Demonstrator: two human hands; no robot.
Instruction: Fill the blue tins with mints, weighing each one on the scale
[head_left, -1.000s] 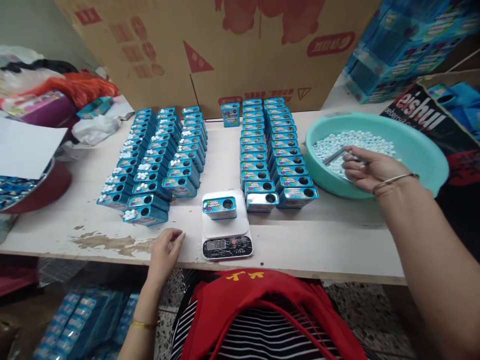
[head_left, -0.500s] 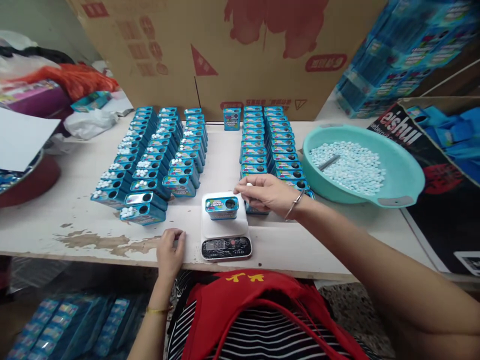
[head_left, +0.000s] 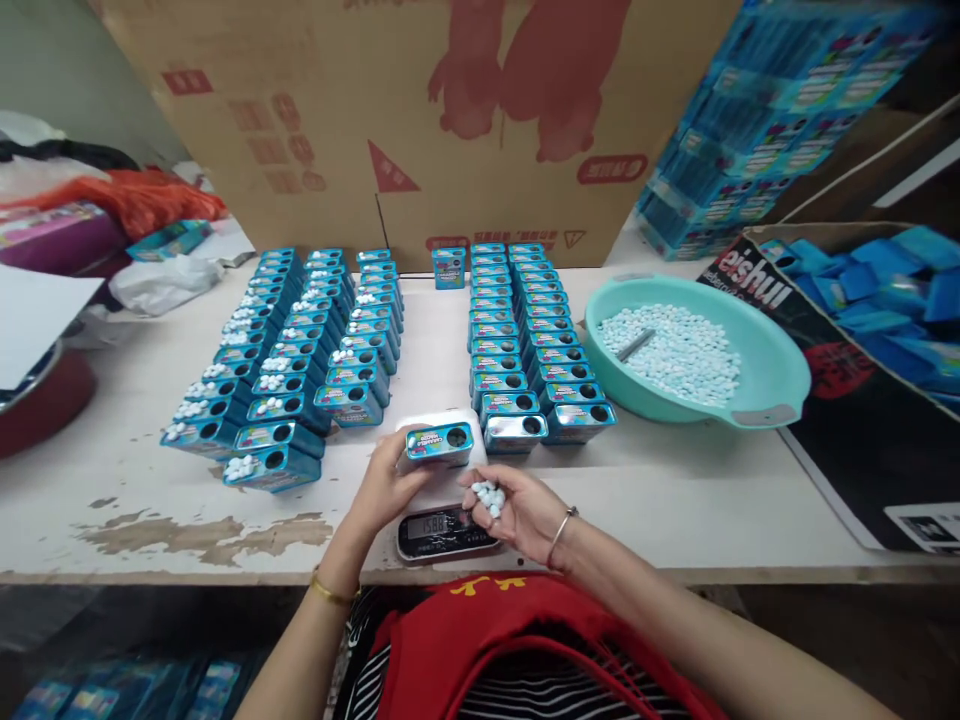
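A small blue tin (head_left: 440, 443) with a round hole in its top sits on a white digital scale (head_left: 442, 530) near the table's front edge. My left hand (head_left: 386, 483) grips the tin's left side with fingers and thumb. My right hand (head_left: 511, 510) lies palm up just right of the scale, cupped around several small white-blue tablets (head_left: 489, 496). A teal basin (head_left: 772, 365) to the right holds a heap of the same tablets and a small metal scoop (head_left: 636, 344).
Three rows of blue tins (head_left: 289, 350), many with tablets piled on top, stand left of the scale. Two rows of tins (head_left: 529, 335) stand right of it. A big cardboard box (head_left: 420, 110) stands behind. A carton of blue packs (head_left: 892, 290) sits far right.
My right hand left the basin, passed over the tin and now rests palm up by the scale with tablets in it. My left hand moved from the table edge onto the tin.
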